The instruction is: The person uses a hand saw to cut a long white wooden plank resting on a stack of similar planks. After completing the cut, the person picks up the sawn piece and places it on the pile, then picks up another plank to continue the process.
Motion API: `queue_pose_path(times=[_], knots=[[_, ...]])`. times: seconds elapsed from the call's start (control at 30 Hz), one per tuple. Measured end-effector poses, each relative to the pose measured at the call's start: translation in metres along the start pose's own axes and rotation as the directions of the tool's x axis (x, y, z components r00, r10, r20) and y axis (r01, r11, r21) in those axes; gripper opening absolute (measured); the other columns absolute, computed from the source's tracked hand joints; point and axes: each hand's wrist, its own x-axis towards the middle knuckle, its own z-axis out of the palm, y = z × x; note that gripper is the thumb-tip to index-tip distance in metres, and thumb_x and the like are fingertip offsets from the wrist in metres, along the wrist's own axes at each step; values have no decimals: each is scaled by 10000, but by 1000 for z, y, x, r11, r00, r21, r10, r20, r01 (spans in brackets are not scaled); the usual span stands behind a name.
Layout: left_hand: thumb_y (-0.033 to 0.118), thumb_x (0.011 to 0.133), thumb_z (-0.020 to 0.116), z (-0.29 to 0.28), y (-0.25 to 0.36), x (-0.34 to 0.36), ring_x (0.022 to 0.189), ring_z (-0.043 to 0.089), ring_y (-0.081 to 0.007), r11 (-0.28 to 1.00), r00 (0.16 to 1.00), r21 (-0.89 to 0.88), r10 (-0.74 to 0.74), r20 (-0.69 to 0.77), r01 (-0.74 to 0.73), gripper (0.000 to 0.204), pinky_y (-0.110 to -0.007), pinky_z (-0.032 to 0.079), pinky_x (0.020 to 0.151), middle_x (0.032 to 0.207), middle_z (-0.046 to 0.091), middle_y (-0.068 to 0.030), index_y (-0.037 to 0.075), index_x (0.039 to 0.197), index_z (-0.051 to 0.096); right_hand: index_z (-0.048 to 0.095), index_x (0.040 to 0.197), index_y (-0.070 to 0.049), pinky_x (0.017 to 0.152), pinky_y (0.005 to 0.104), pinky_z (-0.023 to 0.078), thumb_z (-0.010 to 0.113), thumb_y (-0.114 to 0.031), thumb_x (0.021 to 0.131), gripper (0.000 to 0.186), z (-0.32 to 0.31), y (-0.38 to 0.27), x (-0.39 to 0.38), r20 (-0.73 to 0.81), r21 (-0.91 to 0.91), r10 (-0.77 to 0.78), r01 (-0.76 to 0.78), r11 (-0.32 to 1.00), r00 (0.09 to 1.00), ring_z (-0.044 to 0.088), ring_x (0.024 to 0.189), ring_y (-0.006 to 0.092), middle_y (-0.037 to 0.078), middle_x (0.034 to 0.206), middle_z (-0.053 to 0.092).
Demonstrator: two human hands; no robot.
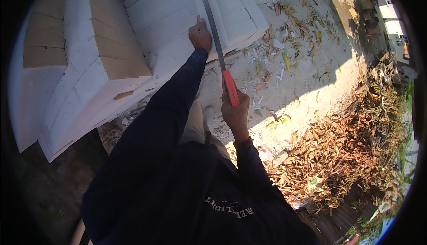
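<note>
While the long, straight hand saw with a grey metal blade and red handle points away from the body, its blade lies over or against a narrow white board strip; contact along the edge can't be told. Right hand sits at the saw's near end, fingers clenched around the red handle. Left hand is just left of the saw's blade, near the strip: fingers curled, one digit stretched forward along the strip. Can't tell if it pinches the strip or only presses on it.

Under and on both sides of the saw's blade: a white panelled surface with visible seams. Farther left of the saw, tall white boxy forms with tan panelled faces stand at a slant. Right of the saw, pale sandy ground carries small white scraps and loose leaves, including a yellow-green leaf. Well to the right and nearer the body than the saw, a broad heap of dry brown leaves lies in sunlight. Below the saw's handle, the wearer's dark long-sleeved top with pale lettering and light-coloured trousers show.
</note>
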Motion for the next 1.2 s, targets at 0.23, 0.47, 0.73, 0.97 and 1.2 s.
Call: queue_pose_path(times=[0.23,0.47,0.73,0.97,1.2], knots=[[238,1021,625,-7,3,5,774,657,-335,994,993,105,28,113,-40,354,-444,497,750,816,690,-236,-69,903,755,588,1364,93,662,421,551,554,22,867,503,6,-1,-11,-67,-13,-68,67,998,995,727,734,391,300,846,686],[284,1019,633,-2,13,3,863,679,-288,992,980,105,-91,178,73,376,-399,504,822,960,731,-259,-33,1196,729,598,1355,79,597,427,512,569,14,872,488,-2,-4,23,-16,-41,-8,7,999,1000,688,634,344,248,702,621],[287,1022,620,-6,3,3,825,654,-294,998,988,21,-58,141,55,387,-410,494,798,858,716,-232,-28,1224,718,582,1363,97,602,419,514,561,15,884,486,-2,19,-67,-132,-14,-94,93,996,987,696,686,402,282,752,638],[292,1031,608,-3,11,1,807,641,-289,983,986,175,-71,148,45,381,-410,481,780,837,706,-238,-12,1232,718,576,1368,98,650,441,527,562,24,878,496,11,-1,27,-35,-62,-32,29,998,999,696,737,438,302,802,650],[306,1035,596,-4,10,-2,802,648,-320,993,996,115,-19,83,10,385,-435,485,777,824,693,-260,-24,1177,736,541,1411,98,738,402,571,566,-20,898,527,-9,21,-51,-18,-125,-73,70,990,997,743,862,388,317,1009,697]])
